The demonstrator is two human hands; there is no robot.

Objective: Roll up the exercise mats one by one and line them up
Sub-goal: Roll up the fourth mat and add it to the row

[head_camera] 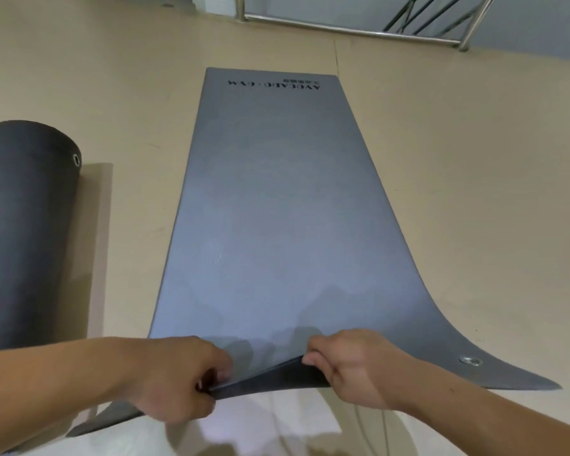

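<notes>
Head view showed the left hand (175, 380) and right hand (359, 370) both pinching the lifted near edge of a grey mat (270, 209) lying flat on the floor (458, 192). A rolled mat (23, 225) lay to its left.

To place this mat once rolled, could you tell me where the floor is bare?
Floor is bare right of the flat mat, up to the railing. A narrower strip runs between it and the rolled mat. Crowded at the near edge, where left hand and right hand grip.
</notes>
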